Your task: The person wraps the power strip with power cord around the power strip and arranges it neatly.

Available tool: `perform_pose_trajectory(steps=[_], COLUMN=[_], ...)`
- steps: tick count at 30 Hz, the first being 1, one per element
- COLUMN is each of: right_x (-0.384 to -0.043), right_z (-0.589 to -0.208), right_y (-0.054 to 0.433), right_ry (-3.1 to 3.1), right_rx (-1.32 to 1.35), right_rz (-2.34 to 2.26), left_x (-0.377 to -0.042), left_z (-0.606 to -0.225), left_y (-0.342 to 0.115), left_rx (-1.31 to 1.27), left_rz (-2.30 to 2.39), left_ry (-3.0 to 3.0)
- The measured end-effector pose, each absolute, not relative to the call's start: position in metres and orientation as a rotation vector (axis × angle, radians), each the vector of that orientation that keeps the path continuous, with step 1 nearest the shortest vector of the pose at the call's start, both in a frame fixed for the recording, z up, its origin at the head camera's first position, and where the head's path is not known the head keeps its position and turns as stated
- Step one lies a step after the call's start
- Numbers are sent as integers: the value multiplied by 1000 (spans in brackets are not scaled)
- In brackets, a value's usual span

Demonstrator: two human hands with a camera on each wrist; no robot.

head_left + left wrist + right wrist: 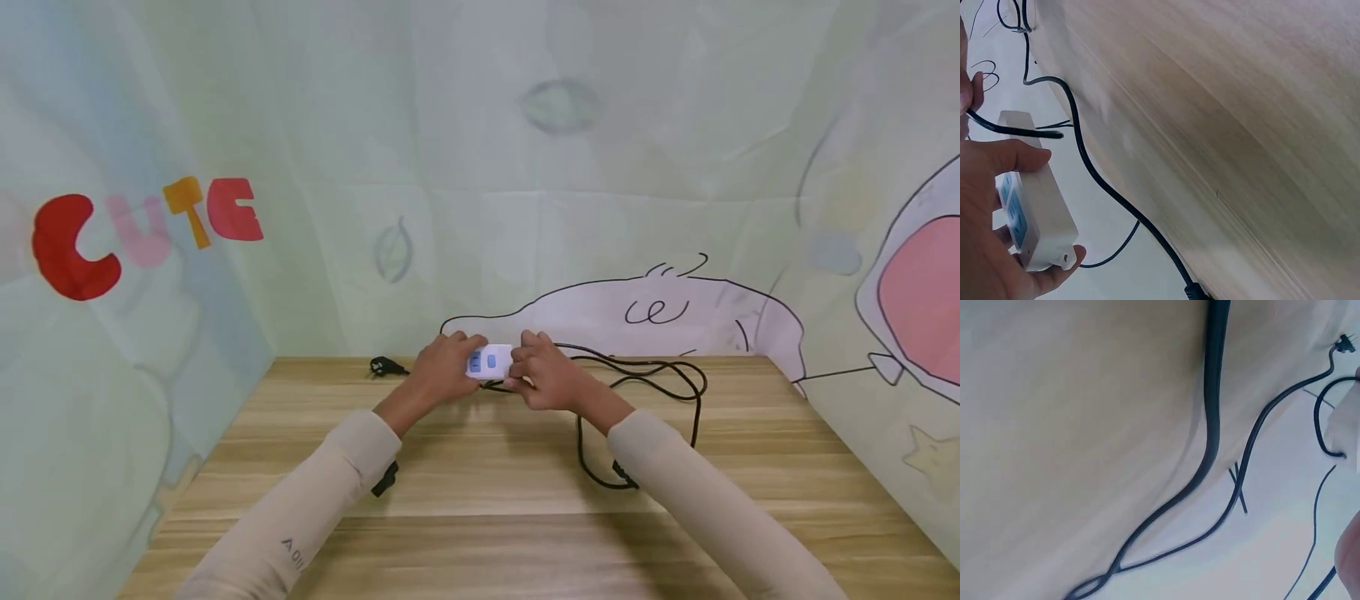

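My left hand (pixel 446 367) grips a white power strip (pixel 501 363) with blue sockets near the far edge of the table. In the left wrist view, the thumb lies along one side of the strip (pixel 1054 215) and fingers reach around its lower end, by a small mounting tab. My right hand (pixel 547 372) is at the strip's right end with its fingers curled. Those fingers pinch a thin black cord (pixel 1019 130), which crosses in front of the strip in the left wrist view. The cord bends toward the white strip (pixel 1342 431) in the right wrist view.
A black plug (pixel 385 367) lies at the table's far left edge. Looped black cable (pixel 701 392) spreads to the right, with a dark connector (pixel 622 472) by the right sleeve. Another black connector (pixel 386 479) shows beside the left sleeve. A printed curtain (pixel 480 208) stands behind the table.
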State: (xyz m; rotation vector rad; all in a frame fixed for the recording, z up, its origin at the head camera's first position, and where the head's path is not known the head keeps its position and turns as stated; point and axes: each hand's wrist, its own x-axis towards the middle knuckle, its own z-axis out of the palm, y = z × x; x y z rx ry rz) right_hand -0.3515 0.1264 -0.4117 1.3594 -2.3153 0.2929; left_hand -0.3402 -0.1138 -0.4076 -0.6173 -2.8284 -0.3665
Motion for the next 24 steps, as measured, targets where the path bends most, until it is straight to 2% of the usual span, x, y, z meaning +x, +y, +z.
perform_pose_trajectory(steps=[12, 23, 24], right_x=[-360, -363, -363], right_z=[-397, -393, -394], right_y=[130, 133, 133], right_ry=[-2074, -2229, -2249], right_rx=[1508, 1321, 1299], right_rz=[249, 436, 452], left_x=[-337, -341, -354], left_z=[-406, -411, -424], left_y=[-113, -118, -122], left_rx=[-722, -964, -1014], left_rz=[-325, -475, -505], left_ry=[-2886, -2873, -2834])
